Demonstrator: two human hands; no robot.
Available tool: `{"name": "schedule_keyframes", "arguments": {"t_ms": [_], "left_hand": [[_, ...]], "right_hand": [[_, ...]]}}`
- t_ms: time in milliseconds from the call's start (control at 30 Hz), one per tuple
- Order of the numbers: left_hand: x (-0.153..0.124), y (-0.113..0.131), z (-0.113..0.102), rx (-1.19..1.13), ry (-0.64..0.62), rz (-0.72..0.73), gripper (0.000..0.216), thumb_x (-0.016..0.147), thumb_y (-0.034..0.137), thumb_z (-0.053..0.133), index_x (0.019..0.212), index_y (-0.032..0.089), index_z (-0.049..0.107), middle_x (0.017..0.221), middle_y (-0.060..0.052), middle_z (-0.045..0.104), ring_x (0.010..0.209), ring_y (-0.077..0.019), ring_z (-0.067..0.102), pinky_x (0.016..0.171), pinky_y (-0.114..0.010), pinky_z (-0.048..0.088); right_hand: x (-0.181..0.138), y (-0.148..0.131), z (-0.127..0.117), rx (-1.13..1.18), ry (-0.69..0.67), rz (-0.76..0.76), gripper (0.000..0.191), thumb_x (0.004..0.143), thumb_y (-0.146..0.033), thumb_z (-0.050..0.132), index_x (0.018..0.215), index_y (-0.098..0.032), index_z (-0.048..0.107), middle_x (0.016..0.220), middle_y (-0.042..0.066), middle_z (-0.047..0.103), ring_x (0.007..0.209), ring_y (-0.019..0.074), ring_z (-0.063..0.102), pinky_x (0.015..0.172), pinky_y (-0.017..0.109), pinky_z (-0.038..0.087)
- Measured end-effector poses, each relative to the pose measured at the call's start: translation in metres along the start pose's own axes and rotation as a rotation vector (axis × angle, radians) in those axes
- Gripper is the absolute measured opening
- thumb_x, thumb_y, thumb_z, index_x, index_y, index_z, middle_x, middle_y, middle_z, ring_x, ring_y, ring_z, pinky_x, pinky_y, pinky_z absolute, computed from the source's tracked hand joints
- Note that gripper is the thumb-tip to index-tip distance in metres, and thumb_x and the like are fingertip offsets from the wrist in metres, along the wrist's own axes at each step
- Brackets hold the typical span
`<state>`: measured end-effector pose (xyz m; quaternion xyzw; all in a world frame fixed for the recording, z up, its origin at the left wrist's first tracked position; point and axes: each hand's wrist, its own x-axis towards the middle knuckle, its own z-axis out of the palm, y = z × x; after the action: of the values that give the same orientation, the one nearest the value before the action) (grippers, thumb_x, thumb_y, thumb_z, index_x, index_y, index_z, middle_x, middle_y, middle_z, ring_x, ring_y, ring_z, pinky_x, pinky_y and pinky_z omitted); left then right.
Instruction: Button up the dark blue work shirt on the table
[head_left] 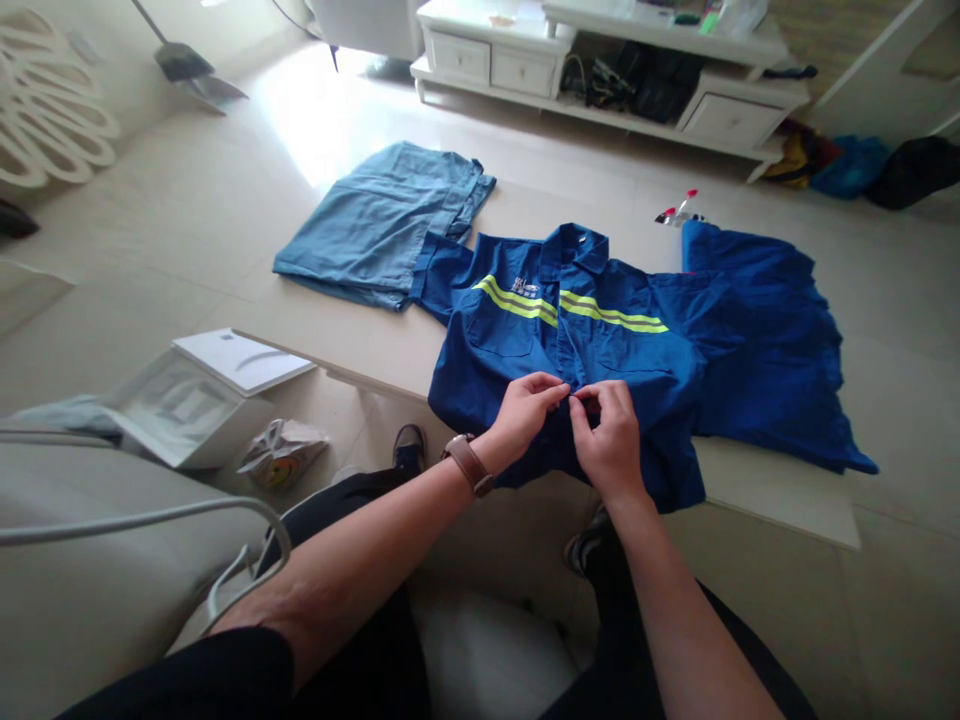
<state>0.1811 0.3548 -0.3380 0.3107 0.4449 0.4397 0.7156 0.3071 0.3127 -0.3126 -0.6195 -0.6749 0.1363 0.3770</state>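
A dark blue work shirt point(517, 340) with yellow reflective stripes lies face up on a low beige table point(360, 330), its hem hanging over the near edge. My left hand point(525, 410), with a brown watch on the wrist, pinches the shirt's front placket. My right hand point(611, 435) pinches the same placket from the other side, fingertips meeting the left hand's. A second dark blue garment point(772, 350) lies to the right, partly under the shirt's sleeve.
A folded light blue garment point(382, 220) lies at the table's far left. A red and white item point(679, 212) sits near the far edge. A white box point(202, 395) and a bag stand on the floor at left. A white TV cabinet point(600, 70) is beyond.
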Motion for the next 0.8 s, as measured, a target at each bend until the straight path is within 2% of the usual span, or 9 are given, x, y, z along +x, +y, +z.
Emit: {"name": "schedule_keyframes", "arguments": {"t_ms": [267, 600, 700, 800], "left_hand": [[0.0, -0.005, 0.001, 0.102, -0.024, 0.178, 0.022, 0.076, 0.03, 0.075, 0.078, 0.013, 0.062, 0.075, 0.0, 0.064, 0.07, -0.0087, 0.056, 0.069, -0.022, 0.045], [-0.001, 0.0, 0.002, 0.385, -0.144, 0.26, 0.016, 0.073, 0.014, 0.07, 0.088, 0.011, 0.067, 0.072, 0.0, 0.063, 0.065, -0.0085, 0.055, 0.062, -0.02, 0.045], [-0.006, 0.005, -0.001, 0.548, -0.155, 0.333, 0.019, 0.071, 0.009, 0.064, 0.089, 0.013, 0.068, 0.072, 0.001, 0.062, 0.063, -0.008, 0.053, 0.059, -0.019, 0.042], [-0.012, 0.011, -0.003, 0.67, -0.198, 0.38, 0.024, 0.069, 0.007, 0.062, 0.091, 0.015, 0.064, 0.075, 0.002, 0.062, 0.062, -0.0076, 0.053, 0.057, -0.018, 0.041]], "right_hand": [[0.0, 0.003, 0.002, 0.01, 0.021, 0.054, 0.012, 0.098, -0.029, 0.049, 0.089, -0.024, 0.054, 0.092, 0.006, 0.056, 0.086, 0.0231, 0.058, 0.078, 0.037, 0.05], [-0.001, 0.018, 0.003, 0.224, 0.057, 0.373, 0.021, 0.091, -0.042, 0.059, 0.083, -0.022, 0.056, 0.08, 0.003, 0.063, 0.074, 0.0201, 0.059, 0.07, 0.034, 0.049], [0.0, 0.017, 0.001, 0.222, 0.08, 0.364, 0.02, 0.086, -0.041, 0.066, 0.086, -0.022, 0.057, 0.08, 0.002, 0.063, 0.074, 0.0195, 0.059, 0.069, 0.032, 0.049], [0.001, 0.016, 0.0, 0.183, 0.09, 0.322, 0.017, 0.087, -0.039, 0.063, 0.089, -0.022, 0.06, 0.087, 0.004, 0.062, 0.075, 0.0188, 0.059, 0.07, 0.032, 0.05]]}}
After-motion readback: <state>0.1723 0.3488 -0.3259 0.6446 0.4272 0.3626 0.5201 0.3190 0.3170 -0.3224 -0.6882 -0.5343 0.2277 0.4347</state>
